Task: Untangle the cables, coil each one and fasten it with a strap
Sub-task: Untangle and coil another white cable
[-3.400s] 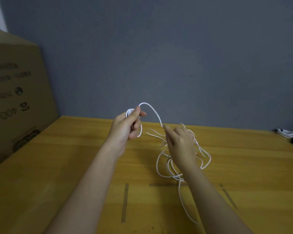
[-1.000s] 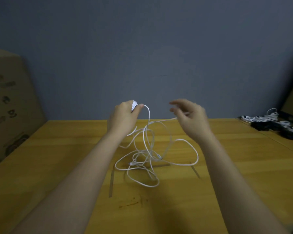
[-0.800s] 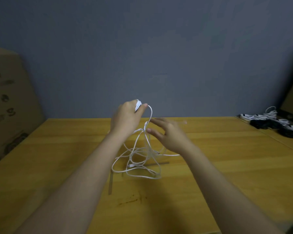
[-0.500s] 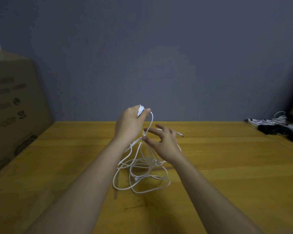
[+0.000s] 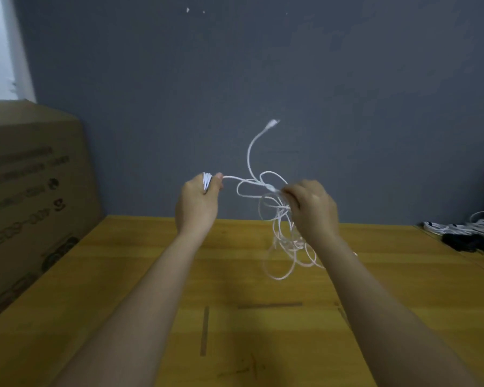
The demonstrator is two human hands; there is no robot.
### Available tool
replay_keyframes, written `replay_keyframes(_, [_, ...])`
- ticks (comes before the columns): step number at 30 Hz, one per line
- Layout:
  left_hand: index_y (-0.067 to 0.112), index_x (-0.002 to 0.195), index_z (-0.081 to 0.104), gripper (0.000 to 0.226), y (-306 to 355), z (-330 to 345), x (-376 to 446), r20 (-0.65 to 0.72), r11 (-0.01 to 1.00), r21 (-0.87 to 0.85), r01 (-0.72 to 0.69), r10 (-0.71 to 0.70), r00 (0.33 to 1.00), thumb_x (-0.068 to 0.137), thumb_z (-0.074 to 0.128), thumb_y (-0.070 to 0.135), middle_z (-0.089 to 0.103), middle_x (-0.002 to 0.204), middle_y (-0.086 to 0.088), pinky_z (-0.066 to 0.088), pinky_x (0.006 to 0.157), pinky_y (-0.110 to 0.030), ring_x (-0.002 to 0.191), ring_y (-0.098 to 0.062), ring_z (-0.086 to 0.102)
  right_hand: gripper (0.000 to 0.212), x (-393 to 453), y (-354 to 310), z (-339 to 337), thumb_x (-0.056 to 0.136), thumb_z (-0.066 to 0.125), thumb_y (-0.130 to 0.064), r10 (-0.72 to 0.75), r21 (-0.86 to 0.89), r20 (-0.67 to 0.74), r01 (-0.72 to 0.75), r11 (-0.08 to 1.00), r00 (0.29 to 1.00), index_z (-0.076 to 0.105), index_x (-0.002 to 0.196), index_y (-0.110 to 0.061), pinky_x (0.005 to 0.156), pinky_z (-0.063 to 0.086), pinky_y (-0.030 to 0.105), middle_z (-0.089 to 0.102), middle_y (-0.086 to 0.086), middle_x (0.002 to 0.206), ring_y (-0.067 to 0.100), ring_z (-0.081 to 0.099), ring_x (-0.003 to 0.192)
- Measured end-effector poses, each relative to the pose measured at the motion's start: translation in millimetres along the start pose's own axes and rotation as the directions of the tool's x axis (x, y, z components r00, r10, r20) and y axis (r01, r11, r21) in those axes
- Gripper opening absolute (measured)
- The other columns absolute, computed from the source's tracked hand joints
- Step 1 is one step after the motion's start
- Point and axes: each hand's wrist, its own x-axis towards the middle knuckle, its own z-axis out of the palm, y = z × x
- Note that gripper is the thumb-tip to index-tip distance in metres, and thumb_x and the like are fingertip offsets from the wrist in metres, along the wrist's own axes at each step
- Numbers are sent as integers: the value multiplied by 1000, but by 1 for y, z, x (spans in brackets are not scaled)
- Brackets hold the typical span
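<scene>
Your left hand [image 5: 197, 201] is clenched round a small bundle of finished turns of the thin white cable [image 5: 263, 188], the loops showing between thumb and forefinger. Your right hand [image 5: 312, 208] pinches the same cable near an inline white connector just left of its fingertips. Between the hands the line runs short and fairly taut; a free plug end [image 5: 273, 124] arcs upward above it. Below the right hand the remaining white loops [image 5: 284, 247] hang in a loose snarl, seemingly raised clear of the yellow wooden counter [image 5: 123, 289].

Judgement: the untangling step is in hand, with coiling only begun. The next move calls for teasing the free end out through the hanging loops before further turns are laid into the left hand; pulling hard risks tightening the snarl. No strap is visible near either hand
</scene>
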Motion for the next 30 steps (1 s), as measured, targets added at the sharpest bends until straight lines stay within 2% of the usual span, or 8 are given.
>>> replay_keyframes(2, [9, 82, 68, 36, -14, -3, 2, 3, 998, 37, 48, -48, 999, 96, 52, 37, 65, 77, -10, 46, 69, -38, 73, -30, 59, 17, -23, 14, 9, 76, 67, -2, -56, -85, 211, 75, 994, 976, 71, 85, -17, 53, 41, 28, 66, 3, 83, 28, 62, 83])
replay_keyframes(5, [6, 82, 65, 38, -43, 0, -10, 45, 979, 192, 73, -83, 995, 95, 52, 40, 62, 74, -9, 44, 66, -38, 75, -34, 60, 24, -66, 35, 18, 89, 52, -9, 111, -208, 555, 9, 978, 824, 67, 104, -22, 62, 39, 29, 64, 1, 106, 28, 61, 98])
replay_keyframes(7, [6, 82, 65, 38, -51, 3, -21, 50, 972, 205, 113, -126, 991, 95, 51, 39, 59, 71, -7, 41, 64, -35, 75, -34, 59, 26, -78, 36, 21, 91, 48, -9, 163, -249, 609, -7, 968, 776, 65, 107, -22, 66, 40, 29, 62, 1, 110, 26, 59, 102])
replay_keyframes(14, [12, 69, 65, 33, -56, 8, -39, 190, 991, 114, 66, -87, 978, 94, 56, 32, 55, 59, 1, 42, 63, -36, 63, -26, 52, 33, -84, -4, 26, 94, 54, -31, 165, 147, 576, -300, 943, 801, 63, 124, -20, 96, 40, 31, 61, 0, 129, 21, 53, 119])
replay_keyframes(19, [26, 60, 60, 35, -50, 9, -47, 207, 996, 70, 47, -60, 976, 95, 56, 31, 56, 62, 10, 36, 58, -25, 61, -7, 51, 58, -99, -29, 44, 93, 50, -49, 70, -214, 729, 130, 968, 681, 36, 144, -24, 116, 10, 48, 45, -3, 144, 20, 34, 137])
replay_keyframes(23, [23, 68, 66, 30, -49, -3, -50, 164, 995, 60, 76, -85, 983, 95, 56, 31, 57, 63, 8, 35, 55, -25, 56, -6, 48, 23, -107, -34, 50, 83, 67, -16, -110, -69, 531, 172, 983, 840, 70, 105, -21, 99, 39, 36, 70, 2, 97, 26, 65, 96])
replay_keyframes(25, [18, 73, 68, 29, -57, -12, -48, 103, 989, 51, 137, -142, 985, 95, 55, 32, 58, 65, 1, 35, 57, -28, 56, -12, 49, 25, -113, -27, 48, 67, 75, -7, -196, 3, 431, 215, 977, 881, 74, 88, -20, 91, 48, 37, 70, -1, 80, 23, 67, 77])
replay_keyframes(30, [17, 78, 70, 27, -87, -29, -53, 12, 946, 72, 315, -317, 949, 95, 56, 33, 56, 63, 1, 32, 57, -31, 57, -17, 47, 23, -130, -5, 34, 74, 61, -9, -234, -154, 337, 299, 942, 912, 73, 90, -22, 101, 39, 47, 70, -2, 83, 22, 66, 84])
